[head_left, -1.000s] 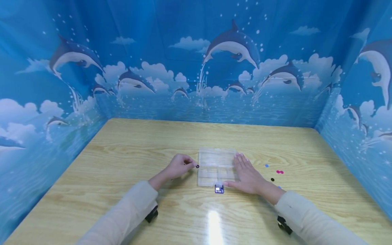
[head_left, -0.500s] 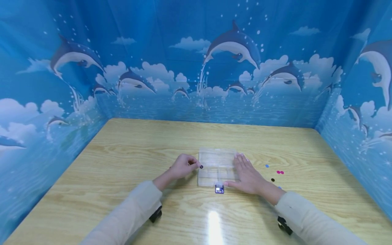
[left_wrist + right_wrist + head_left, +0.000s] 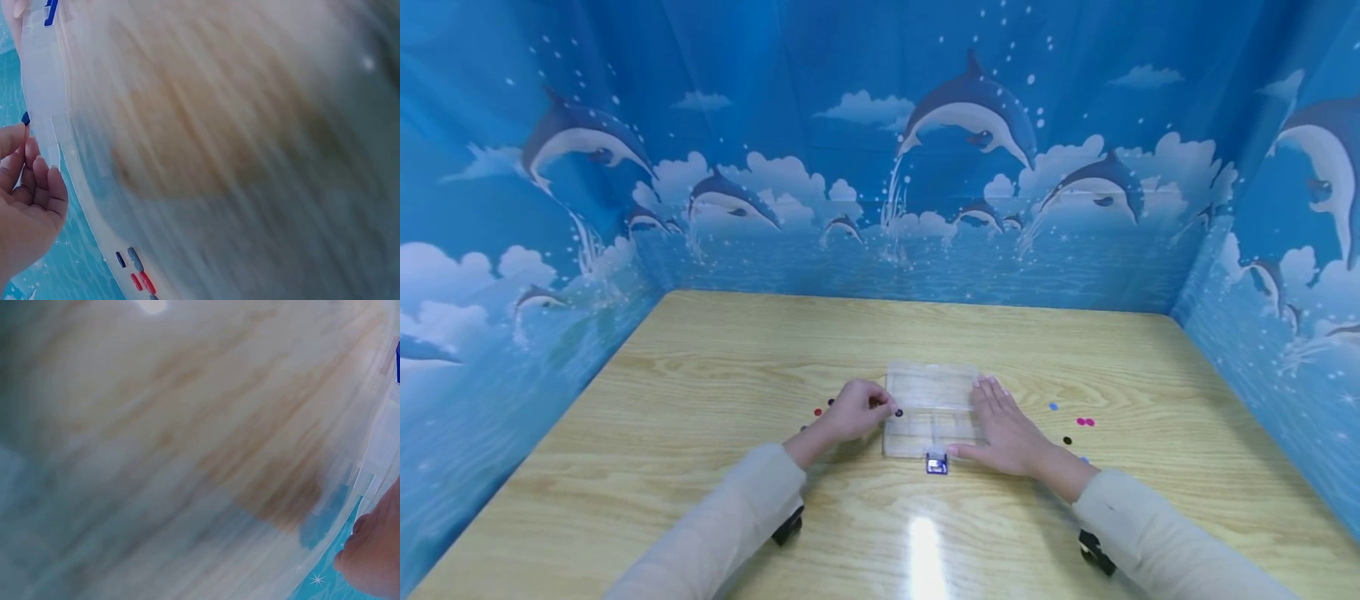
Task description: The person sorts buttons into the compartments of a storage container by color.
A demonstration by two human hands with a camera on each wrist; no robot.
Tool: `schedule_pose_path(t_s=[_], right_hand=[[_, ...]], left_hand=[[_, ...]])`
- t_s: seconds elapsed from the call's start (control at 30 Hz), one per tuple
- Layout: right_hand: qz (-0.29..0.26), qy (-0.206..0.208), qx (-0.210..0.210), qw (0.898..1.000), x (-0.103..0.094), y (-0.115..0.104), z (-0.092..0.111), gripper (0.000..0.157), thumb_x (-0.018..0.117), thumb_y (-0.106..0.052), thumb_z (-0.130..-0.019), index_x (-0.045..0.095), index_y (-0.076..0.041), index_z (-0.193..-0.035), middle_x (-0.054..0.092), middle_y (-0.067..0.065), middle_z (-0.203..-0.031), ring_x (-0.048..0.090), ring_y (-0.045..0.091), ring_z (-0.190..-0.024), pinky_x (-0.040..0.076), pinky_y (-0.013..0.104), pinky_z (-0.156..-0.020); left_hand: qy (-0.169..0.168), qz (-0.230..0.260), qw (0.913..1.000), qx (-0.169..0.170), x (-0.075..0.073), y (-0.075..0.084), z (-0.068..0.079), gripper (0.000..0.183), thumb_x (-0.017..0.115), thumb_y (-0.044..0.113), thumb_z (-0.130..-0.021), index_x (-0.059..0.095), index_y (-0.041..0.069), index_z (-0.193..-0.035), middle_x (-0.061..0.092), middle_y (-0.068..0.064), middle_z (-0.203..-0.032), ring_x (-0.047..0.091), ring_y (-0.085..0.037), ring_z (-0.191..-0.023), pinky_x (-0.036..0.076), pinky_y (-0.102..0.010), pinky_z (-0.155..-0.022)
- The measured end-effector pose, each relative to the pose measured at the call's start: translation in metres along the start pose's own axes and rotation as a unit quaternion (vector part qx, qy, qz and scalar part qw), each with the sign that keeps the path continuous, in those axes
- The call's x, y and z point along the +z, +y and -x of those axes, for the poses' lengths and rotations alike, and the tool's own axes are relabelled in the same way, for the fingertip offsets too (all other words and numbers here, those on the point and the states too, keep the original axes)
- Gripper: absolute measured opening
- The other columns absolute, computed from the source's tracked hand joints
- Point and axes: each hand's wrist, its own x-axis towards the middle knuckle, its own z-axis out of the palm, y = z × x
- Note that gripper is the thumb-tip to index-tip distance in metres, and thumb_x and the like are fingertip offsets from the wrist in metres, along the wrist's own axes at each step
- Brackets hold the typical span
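My left hand [image 3: 856, 411] pinches a small black disc [image 3: 898, 412], which looks like a button, between thumb and fingertips over the left side of a clear plastic box [image 3: 910, 446]. In the left wrist view the disc [image 3: 25, 117] shows dark blue at the fingertips, beside the box wall [image 3: 47, 94]. The box lies with its lid [image 3: 931, 382] laid back and its compartments facing up. A blue latch [image 3: 937, 463] sits at its front edge. My right hand [image 3: 1011, 433] rests with straight fingers along the box's right side, covering part of it.
Left of the box lie several small discs, among them a red one [image 3: 817, 412] and a dark one [image 3: 831, 402]. To the right are blue [image 3: 1053, 406], pink [image 3: 1085, 422] and black [image 3: 1067, 440] discs. A dolphin-print curtain [image 3: 880, 250] borders the wooden table [image 3: 737, 350].
My left hand has moved right with the black disc, from the box's left edge to over the box. Discs behind its wrist have come into view. The right hand stays put.
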Motion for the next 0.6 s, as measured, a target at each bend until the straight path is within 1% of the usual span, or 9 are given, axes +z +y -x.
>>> schedule_pose_path(t_s=[0.07,0.37,0.6], right_hand=[[0.0,0.0,0.0,1.0,-0.0003,-0.0002,0.0001,0.1,0.053,-0.059,-0.084,0.016,0.014,-0.142,0.01,0.031,-0.15,0.007,0.045,-0.14,0.014,0.052,-0.115],[0.0,-0.002,0.001,1.0,-0.0015,-0.0015,0.0003,0.099,0.052,-0.059,-0.085,0.016,0.014,-0.142,0.01,0.031,-0.15,0.007,0.044,-0.141,0.013,0.052,-0.115],[-0.002,-0.003,0.003,1.0,-0.0009,-0.0011,0.0006,0.1,0.052,-0.059,-0.085,0.015,0.014,-0.142,0.009,0.03,-0.151,0.006,0.044,-0.141,0.013,0.052,-0.115]], left_hand=[[-0.001,-0.007,1.0,0.006,-0.0002,0.0002,0.0,0.01,0.062,0.003,-0.085,0.069,-0.001,-0.08,0.066,-0.01,-0.077,0.048,-0.009,-0.062,0.04,-0.015,-0.053],[-0.006,-0.023,0.9996,0.011,-0.0009,0.0001,-0.0011,0.008,0.063,0.005,-0.085,0.07,0.0,-0.082,0.066,-0.009,-0.078,0.048,-0.009,-0.063,0.041,-0.015,-0.054],[-0.008,-0.031,0.9994,0.01,-0.001,-0.0002,-0.0015,0.006,0.065,0.005,-0.083,0.07,0.001,-0.082,0.067,-0.008,-0.078,0.053,-0.009,-0.067,0.046,-0.014,-0.059]])
